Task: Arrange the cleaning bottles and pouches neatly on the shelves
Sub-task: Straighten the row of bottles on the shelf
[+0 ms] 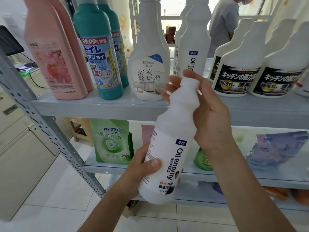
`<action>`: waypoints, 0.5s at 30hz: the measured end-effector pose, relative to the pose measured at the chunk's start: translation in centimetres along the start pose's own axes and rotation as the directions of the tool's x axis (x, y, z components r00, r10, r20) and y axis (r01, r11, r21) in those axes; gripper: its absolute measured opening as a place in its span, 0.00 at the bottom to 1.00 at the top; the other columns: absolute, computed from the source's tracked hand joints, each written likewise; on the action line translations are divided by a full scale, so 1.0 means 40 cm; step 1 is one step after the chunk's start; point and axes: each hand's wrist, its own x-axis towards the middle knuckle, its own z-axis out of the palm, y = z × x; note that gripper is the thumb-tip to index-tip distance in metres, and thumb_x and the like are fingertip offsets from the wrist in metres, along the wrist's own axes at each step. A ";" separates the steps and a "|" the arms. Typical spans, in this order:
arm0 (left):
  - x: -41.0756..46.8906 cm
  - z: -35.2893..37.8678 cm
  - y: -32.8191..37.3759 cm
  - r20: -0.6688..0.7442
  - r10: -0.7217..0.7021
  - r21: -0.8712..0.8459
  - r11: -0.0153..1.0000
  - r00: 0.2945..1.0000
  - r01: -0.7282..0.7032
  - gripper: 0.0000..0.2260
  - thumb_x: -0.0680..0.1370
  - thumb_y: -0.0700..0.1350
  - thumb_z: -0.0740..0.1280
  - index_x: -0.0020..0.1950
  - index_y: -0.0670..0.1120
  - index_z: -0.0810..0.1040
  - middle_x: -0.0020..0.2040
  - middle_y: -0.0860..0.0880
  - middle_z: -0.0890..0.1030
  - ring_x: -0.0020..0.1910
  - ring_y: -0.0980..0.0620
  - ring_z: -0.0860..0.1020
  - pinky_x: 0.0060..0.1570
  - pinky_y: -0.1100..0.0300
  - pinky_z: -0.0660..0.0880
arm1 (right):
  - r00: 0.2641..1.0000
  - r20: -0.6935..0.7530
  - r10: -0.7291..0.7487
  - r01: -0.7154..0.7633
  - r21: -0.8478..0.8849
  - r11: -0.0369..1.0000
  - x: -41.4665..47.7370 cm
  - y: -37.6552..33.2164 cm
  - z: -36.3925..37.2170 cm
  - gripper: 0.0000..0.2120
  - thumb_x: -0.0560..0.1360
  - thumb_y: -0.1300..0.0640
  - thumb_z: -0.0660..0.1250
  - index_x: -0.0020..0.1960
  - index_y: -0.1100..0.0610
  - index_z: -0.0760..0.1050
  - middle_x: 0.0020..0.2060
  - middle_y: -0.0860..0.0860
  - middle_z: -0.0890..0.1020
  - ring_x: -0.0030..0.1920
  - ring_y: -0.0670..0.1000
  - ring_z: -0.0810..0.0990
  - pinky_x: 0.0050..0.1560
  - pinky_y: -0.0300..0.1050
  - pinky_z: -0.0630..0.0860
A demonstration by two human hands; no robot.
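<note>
Grey metal shelving rack (50, 124) fills the view, two boards visible. Upper shelf (100, 108), left to right: pink bottles (56, 52), teal bottles (100, 56), a white FANSEN bottle (148, 64), white "Oil enemy" bottles (194, 47), then white bottles with black labels (237, 67) on the far right, all upright, most in pairs one behind the other. Task item: another white "Oil enemy" bottle (168, 151), off the shelves, held in the air near the camera in front of the rack, tilted with its neck up and right, level with the upper shelf, and its base down and left. Right hand (212, 118) grasps it at the neck and shoulder, fingers wrapped behind. Left hand (142, 166) grips the lower body, thumb pressed on the label – so both hands are clenched on the same bottle. Lower shelf (234, 178): green seaways pouch (112, 141) standing at left, a purple-blue pouch (277, 148) leaning at right, a smaller green pouch (202, 159) between them, mostly hidden behind the right forearm.
</note>
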 end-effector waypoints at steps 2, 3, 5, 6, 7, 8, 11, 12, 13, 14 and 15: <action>-0.002 -0.003 -0.001 0.011 0.011 -0.014 1.000 1.000 -0.011 0.35 0.65 0.58 0.78 0.62 0.38 0.73 0.50 0.40 0.83 0.47 0.41 0.82 0.45 0.49 0.79 | 1.000 0.001 -0.021 0.021 -0.064 0.998 0.003 -0.002 0.009 0.15 0.71 0.52 0.64 0.55 0.59 0.73 0.43 0.52 0.83 0.44 0.51 0.83 0.61 0.56 0.72; -0.003 -0.005 -0.002 0.013 0.017 -0.015 1.000 1.000 -0.017 0.33 0.65 0.58 0.78 0.61 0.40 0.76 0.50 0.40 0.83 0.47 0.41 0.83 0.45 0.49 0.80 | 0.999 -0.009 -0.031 0.031 -0.074 0.997 0.005 -0.003 0.011 0.15 0.71 0.53 0.64 0.55 0.58 0.72 0.41 0.51 0.83 0.42 0.50 0.83 0.61 0.56 0.72; -0.004 -0.006 -0.002 0.018 0.019 -0.025 1.000 1.000 -0.019 0.31 0.65 0.57 0.78 0.61 0.41 0.77 0.50 0.40 0.83 0.46 0.41 0.83 0.44 0.49 0.80 | 0.999 -0.013 -0.034 0.034 -0.027 0.999 0.005 -0.001 0.009 0.14 0.73 0.56 0.61 0.57 0.58 0.71 0.42 0.53 0.83 0.43 0.51 0.83 0.60 0.54 0.74; -0.003 -0.007 -0.003 0.018 0.015 -0.026 1.000 1.000 -0.014 0.32 0.65 0.57 0.78 0.61 0.40 0.75 0.50 0.40 0.83 0.46 0.41 0.83 0.44 0.49 0.79 | 1.000 -0.009 -0.028 0.028 0.011 1.000 0.003 0.001 0.007 0.13 0.74 0.57 0.60 0.58 0.59 0.71 0.43 0.55 0.83 0.45 0.52 0.83 0.60 0.53 0.74; -0.001 -0.007 -0.003 0.020 0.012 -0.019 1.000 1.000 -0.012 0.33 0.65 0.57 0.78 0.62 0.39 0.75 0.50 0.40 0.83 0.47 0.41 0.83 0.45 0.49 0.79 | 1.000 -0.003 -0.022 0.022 0.038 0.999 0.001 0.003 0.004 0.14 0.75 0.58 0.58 0.59 0.60 0.71 0.45 0.56 0.83 0.47 0.53 0.83 0.62 0.54 0.72; 0.000 -0.008 -0.003 0.019 0.013 -0.005 1.000 1.000 -0.013 0.33 0.65 0.58 0.78 0.61 0.40 0.75 0.50 0.41 0.83 0.47 0.42 0.83 0.45 0.50 0.79 | 1.000 0.006 -0.020 0.020 0.041 0.999 0.000 0.004 0.001 0.14 0.75 0.57 0.58 0.59 0.60 0.71 0.46 0.57 0.83 0.49 0.54 0.83 0.63 0.55 0.71; -0.001 -0.012 -0.002 -0.001 0.022 0.054 0.998 1.000 -0.022 0.29 0.62 0.60 0.79 0.59 0.48 0.80 0.50 0.43 0.84 0.48 0.43 0.83 0.45 0.51 0.79 | 0.999 0.016 -0.050 0.051 -0.035 0.998 0.005 0.006 -0.001 0.18 0.71 0.50 0.68 0.56 0.60 0.75 0.47 0.57 0.83 0.49 0.54 0.82 0.63 0.58 0.71; 0.000 -0.012 -0.002 -0.007 0.022 0.067 0.998 1.000 -0.022 0.30 0.62 0.61 0.79 0.58 0.48 0.80 0.50 0.43 0.84 0.48 0.43 0.83 0.45 0.50 0.79 | 0.998 -0.007 -0.056 0.055 -0.059 0.997 0.009 0.008 -0.002 0.19 0.68 0.49 0.71 0.53 0.59 0.77 0.45 0.55 0.83 0.47 0.53 0.83 0.62 0.58 0.72; 0.001 -0.011 -0.002 -0.014 0.022 0.076 0.997 1.000 -0.021 0.32 0.61 0.61 0.79 0.59 0.46 0.79 0.50 0.42 0.84 0.48 0.43 0.83 0.45 0.50 0.79 | 0.998 -0.038 -0.056 0.053 -0.070 0.996 0.012 0.009 -0.005 0.18 0.65 0.50 0.73 0.52 0.59 0.79 0.43 0.54 0.83 0.44 0.52 0.83 0.61 0.56 0.73; 0.003 -0.011 -0.003 -0.020 0.019 0.081 0.997 1.000 -0.017 0.34 0.61 0.61 0.79 0.60 0.43 0.77 0.50 0.42 0.84 0.48 0.42 0.83 0.45 0.49 0.79 | 0.997 -0.060 -0.052 0.048 -0.063 0.997 0.013 0.010 -0.009 0.17 0.66 0.52 0.73 0.51 0.58 0.80 0.41 0.54 0.83 0.42 0.51 0.83 0.59 0.54 0.75; 0.005 -0.012 -0.005 -0.022 0.014 0.078 0.997 1.000 -0.012 0.38 0.61 0.61 0.79 0.61 0.39 0.75 0.50 0.41 0.83 0.47 0.42 0.82 0.45 0.49 0.79 | 0.997 -0.058 -0.044 0.041 -0.042 0.998 0.013 0.011 -0.013 0.14 0.68 0.54 0.71 0.52 0.58 0.80 0.41 0.54 0.83 0.42 0.51 0.83 0.58 0.52 0.76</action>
